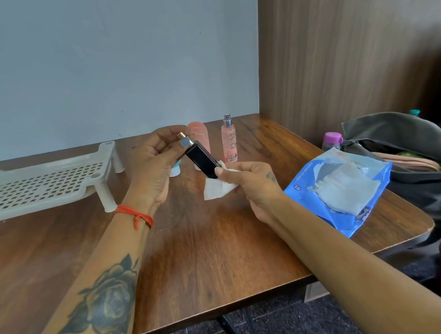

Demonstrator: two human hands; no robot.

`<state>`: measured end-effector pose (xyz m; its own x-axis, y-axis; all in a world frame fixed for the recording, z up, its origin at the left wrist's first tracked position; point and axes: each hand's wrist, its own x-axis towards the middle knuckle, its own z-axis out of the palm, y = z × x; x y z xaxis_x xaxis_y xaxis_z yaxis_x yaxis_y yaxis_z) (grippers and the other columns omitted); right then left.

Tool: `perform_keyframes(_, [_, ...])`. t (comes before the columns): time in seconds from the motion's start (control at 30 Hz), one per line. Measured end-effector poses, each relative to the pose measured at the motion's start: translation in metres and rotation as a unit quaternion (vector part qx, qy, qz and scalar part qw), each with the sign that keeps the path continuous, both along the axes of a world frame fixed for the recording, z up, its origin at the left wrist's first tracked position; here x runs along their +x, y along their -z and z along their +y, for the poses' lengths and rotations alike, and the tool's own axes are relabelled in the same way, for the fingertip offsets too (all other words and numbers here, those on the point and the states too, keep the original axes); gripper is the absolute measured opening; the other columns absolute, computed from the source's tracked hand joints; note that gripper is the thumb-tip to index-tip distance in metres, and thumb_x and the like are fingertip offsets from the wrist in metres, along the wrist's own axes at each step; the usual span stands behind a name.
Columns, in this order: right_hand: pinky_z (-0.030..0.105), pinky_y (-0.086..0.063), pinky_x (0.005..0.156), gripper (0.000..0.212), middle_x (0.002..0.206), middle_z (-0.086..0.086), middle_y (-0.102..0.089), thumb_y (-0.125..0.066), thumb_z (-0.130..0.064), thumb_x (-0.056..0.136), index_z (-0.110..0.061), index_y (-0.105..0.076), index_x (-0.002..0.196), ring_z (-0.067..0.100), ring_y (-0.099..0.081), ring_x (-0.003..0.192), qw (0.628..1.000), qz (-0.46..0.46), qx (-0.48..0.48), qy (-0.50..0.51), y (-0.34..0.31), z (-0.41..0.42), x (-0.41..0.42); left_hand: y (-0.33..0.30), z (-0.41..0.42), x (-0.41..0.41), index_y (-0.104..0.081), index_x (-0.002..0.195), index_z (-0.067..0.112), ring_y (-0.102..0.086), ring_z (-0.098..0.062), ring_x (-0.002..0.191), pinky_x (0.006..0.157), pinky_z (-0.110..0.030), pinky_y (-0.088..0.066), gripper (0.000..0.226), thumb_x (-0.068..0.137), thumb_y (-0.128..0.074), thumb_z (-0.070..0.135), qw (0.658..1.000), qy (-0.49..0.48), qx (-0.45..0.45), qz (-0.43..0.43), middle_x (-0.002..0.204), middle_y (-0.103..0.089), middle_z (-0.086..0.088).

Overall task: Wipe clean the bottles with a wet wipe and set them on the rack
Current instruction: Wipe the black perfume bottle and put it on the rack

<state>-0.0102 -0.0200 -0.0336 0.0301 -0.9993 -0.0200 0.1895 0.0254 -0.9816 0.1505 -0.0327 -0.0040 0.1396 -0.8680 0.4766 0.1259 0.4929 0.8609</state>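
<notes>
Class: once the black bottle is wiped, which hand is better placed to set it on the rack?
Left, probably. The left hand already grips the black bottle and is nearer the rack; the right hand holds the wipe.

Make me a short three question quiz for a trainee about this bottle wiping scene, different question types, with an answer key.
1. True or false: the rack already holds a bottle.
2. Multiple choice: what does the right hand hold against the black bottle? A) a sponge B) a white wet wipe C) a brush
3. Fill in: the left hand grips the black bottle near its ____ sprayer end.

Key
1. False; no bottle shows on it, and the pink spray bottle stands on the table.
2. B
3. gold
</notes>
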Motion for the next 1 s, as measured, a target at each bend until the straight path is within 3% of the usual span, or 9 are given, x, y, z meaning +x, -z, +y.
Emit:
perform_keyframes(0.1, [0.019,-0.054,0.059,0.023,0.096,0.014,-0.069,-0.076,-0.013,0.073,0.000,-0.069,0.092,0.018,-0.066,0.082,1.000,0.002,0.000,0.024,0.0011,-0.0002,-0.0014,-0.0016,0.0018,-0.0005,-0.065,0.088,0.016,-0.065,-0.010,0.088,0.090,-0.029,-0.051,0.021,0.080,-0.063,-0.003,1.000,0.004,-0.002,0.004,0.078,-0.071,0.011])
perform_keyframes(0.3, [0.031,-0.055,0.082,0.023,0.097,0.011,-0.069,-0.069,-0.017,0.080,-0.003,-0.068,0.099,0.019,-0.067,0.088,0.998,-0.015,0.061,-0.029,0.0021,-0.0024,0.0004,-0.0006,0.0018,-0.0039,-0.065,0.087,0.014,-0.066,-0.005,0.084,0.078,-0.018,-0.052,0.024,0.080,-0.060,-0.008,1.000,0.010,-0.004,-0.001,0.077,-0.072,0.010])
perform_keyframes(0.47, [0.035,-0.052,0.086,0.019,0.084,0.010,-0.069,-0.072,-0.018,0.076,-0.003,-0.069,0.086,0.019,-0.064,0.079,0.997,-0.011,0.066,-0.027,0.0008,-0.0007,0.0009,-0.0010,0.0008,-0.0011,-0.065,0.086,0.016,-0.066,-0.009,0.087,0.084,-0.023,-0.053,0.023,0.081,-0.061,-0.006,1.000,-0.001,0.002,0.005,0.076,-0.071,0.012])
perform_keyframes(0.53, [0.036,-0.052,0.086,0.022,0.088,0.010,-0.069,-0.071,-0.021,0.077,-0.003,-0.069,0.090,0.020,-0.063,0.081,0.998,-0.005,0.056,-0.013,0.0022,-0.0021,0.0008,-0.0014,0.0004,-0.0001,-0.065,0.086,0.016,-0.065,-0.011,0.088,0.088,-0.025,-0.052,0.023,0.080,-0.062,-0.006,1.000,-0.004,0.003,0.007,0.076,-0.072,0.011])
perform_keyframes(0.7, [0.039,-0.053,0.089,0.021,0.094,0.010,-0.069,-0.072,-0.024,0.077,-0.007,-0.070,0.090,0.023,-0.065,0.094,0.996,0.041,0.067,-0.045,0.0050,-0.0048,0.0024,-0.0009,0.0015,-0.0016,-0.065,0.086,0.016,-0.066,-0.003,0.082,0.076,-0.017,-0.052,0.023,0.080,-0.062,-0.006,1.000,-0.012,0.007,-0.012,0.075,-0.072,0.013])
perform_keyframes(0.83, [0.020,-0.053,0.058,0.019,0.083,0.007,-0.070,-0.072,-0.026,0.078,-0.007,-0.070,0.083,0.013,-0.065,0.074,0.992,0.113,-0.051,0.012,0.0031,0.0015,0.0001,-0.0019,0.0002,0.0045,-0.067,0.086,0.019,-0.065,-0.005,0.082,0.077,-0.018,-0.052,0.023,0.078,-0.066,-0.003,0.998,-0.041,0.001,-0.037,0.079,-0.071,0.012])
perform_keyframes(0.93, [0.027,-0.052,0.057,0.019,0.078,0.004,-0.069,-0.071,-0.029,0.079,-0.010,-0.070,0.081,0.014,-0.065,0.070,0.958,0.188,-0.175,0.129,0.0028,0.0030,-0.0022,0.0005,-0.0002,0.0026,-0.067,0.085,0.021,-0.065,-0.002,0.080,0.078,-0.016,-0.051,0.026,0.075,-0.069,-0.003,0.994,-0.050,-0.003,-0.102,0.085,-0.069,0.008])
perform_keyframes(1.0, [0.027,-0.052,0.060,0.018,0.077,0.001,-0.068,-0.069,-0.030,0.080,-0.012,-0.071,0.083,0.009,-0.063,0.070,0.938,0.213,-0.225,0.156,0.0025,0.0024,-0.0027,0.0032,-0.0005,-0.0024,-0.067,0.084,0.020,-0.065,0.001,0.077,0.077,-0.014,-0.051,0.029,0.073,-0.071,-0.006,0.990,-0.043,0.000,-0.138,0.084,-0.069,0.008])
